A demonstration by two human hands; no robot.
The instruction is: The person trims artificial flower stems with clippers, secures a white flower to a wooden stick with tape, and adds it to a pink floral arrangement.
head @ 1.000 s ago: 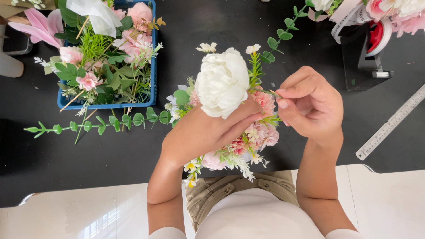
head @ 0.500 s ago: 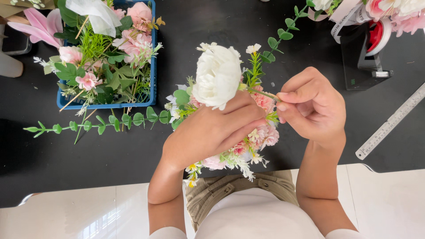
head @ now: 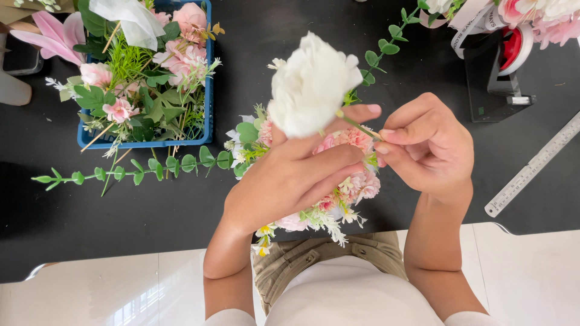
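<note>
White fabric bloom (head: 311, 84), light and crushable (stem thin, stiff): left hand (head: 290, 181) wrapped around bouquet (head: 338, 181) at frame centre, right hand (head: 432, 151) pinching stem (head: 360, 128).

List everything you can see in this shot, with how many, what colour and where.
white flower: one, white, centre, held above the bouquet
bouquet: one, pink, white and green, under the hands
thin stem: one, green, pinched between both hands
blue crate: one, blue, upper left, full of pink flowers and greenery
leafy sprig: one, green, lying below the crate
second leafy sprig: one, green, top centre
tape dispenser: one, black with red reel, upper right
ruler: one, pale grey, right edge
table: one, black
left hand: grips the bouquet
right hand: pinches the stem
</note>
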